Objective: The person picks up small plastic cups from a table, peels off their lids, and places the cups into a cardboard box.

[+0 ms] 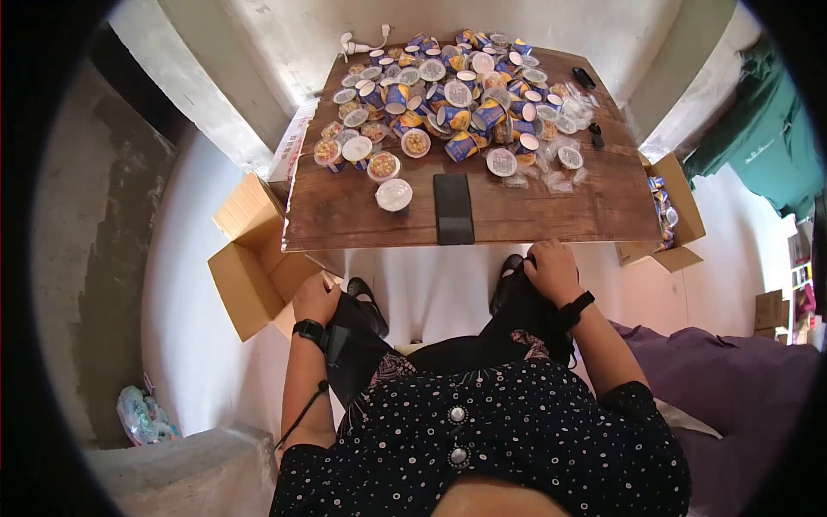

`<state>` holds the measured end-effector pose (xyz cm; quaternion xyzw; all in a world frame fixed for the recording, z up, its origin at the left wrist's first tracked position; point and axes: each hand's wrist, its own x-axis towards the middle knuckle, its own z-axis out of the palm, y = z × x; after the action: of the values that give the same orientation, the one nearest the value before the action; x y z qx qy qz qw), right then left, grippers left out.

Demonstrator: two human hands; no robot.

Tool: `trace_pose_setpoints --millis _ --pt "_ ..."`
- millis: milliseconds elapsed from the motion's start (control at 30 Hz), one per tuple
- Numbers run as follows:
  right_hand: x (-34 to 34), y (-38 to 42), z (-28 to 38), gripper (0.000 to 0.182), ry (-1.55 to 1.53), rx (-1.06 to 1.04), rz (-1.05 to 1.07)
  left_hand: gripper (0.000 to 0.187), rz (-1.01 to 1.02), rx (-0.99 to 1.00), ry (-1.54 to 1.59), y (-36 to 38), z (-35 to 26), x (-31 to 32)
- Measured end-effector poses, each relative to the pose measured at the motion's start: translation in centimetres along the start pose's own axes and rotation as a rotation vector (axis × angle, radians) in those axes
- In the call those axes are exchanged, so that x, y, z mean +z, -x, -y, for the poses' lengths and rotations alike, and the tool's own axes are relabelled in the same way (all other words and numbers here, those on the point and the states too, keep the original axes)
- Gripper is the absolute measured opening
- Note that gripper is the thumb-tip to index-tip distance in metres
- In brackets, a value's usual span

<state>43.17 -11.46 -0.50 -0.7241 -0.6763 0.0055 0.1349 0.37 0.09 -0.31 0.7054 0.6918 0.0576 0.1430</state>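
Near the viewer, a smooth black shirt with pale dots and two round, shiny buttons spreads over dark trousers. The left hand rests at the left knee, beside an open cardboard carton; the right hand lies on the right knee, just below the table edge. Fingers on both are bent; whether either is clenched or grasping fabric, I cannot tell.

Beyond them is the table, brown and wood-grained. A flat black strip lies near its front edge, with a white-topped cup to its left. Farther back, the cups lie heaped, round and tapered, many printed blue and yellow, some tipped over; clear tubs among them show colourful bits. Crinkled clear wrappers sit at right.

Purple cloth lies at lower right, and a second carton stands at the table's right side, holding more cups. The floor is pale, the far wall plain.

The heap hides its lower layers, two small black objects are hard to identify, and dark rounded corners crop the room.
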Motion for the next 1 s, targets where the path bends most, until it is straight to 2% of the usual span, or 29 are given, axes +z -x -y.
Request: trace_pose_setpoints --millis 300,367,500,567,600,667,800,867,900,967,1000 --pt "-0.2 -0.2 0.3 0.016 -0.01 -0.008 -0.02 0.025 -0.068 0.051 0.024 -0.3 -0.3 1.1" --pt "-0.1 -0.2 0.4 0.015 -0.023 -0.018 -0.005 0.023 -0.136 0.111 0.049 -0.5 -0.4 1.6" --pt "-0.3 -0.8 0.8 0.014 -0.068 -0.066 0.0 0.019 -0.103 0.151 0.148 -1.3 -0.4 2.0" --pt "0.2 -1.7 0.6 0.015 -0.212 -0.031 0.079 0.016 -0.061 0.198 0.479 -2.7 0.3 2.7" --pt "-0.1 -2.4 1.1 0.015 -0.22 -0.038 0.086 0.016 -0.061 0.186 0.473 -3.5 0.4 3.0" --pt "-1.3 -3.9 2.6 0.016 -0.367 -0.141 0.01 0.016 0.021 0.235 0.834 -4.9 -0.3 3.6" --pt "-2.0 -8.1 6.1 0.019 -0.419 -0.235 0.013 0.019 0.079 0.258 1.006 -6.0 -5.6 1.9" --pt "-0.9 -9.2 7.6 0.02 -0.471 -0.253 0.011 0.025 0.224 0.127 1.226 -6.3 -7.2 1.4" --pt "-0.4 -9.6 8.3 0.019 -0.503 -0.257 0.0 0.026 0.254 0.132 1.269 -6.7 -7.4 1.7" --pt "0.4 -9.7 9.5 0.019 -0.536 -0.256 -0.01 0.025 0.251 0.122 1.243 -6.5 -7.5 2.6" --pt "0.6 -9.5 10.0 0.019 -0.56 -0.226 0.056 0.025 0.246 0.116 1.218 -6.2 -7.6 2.8"
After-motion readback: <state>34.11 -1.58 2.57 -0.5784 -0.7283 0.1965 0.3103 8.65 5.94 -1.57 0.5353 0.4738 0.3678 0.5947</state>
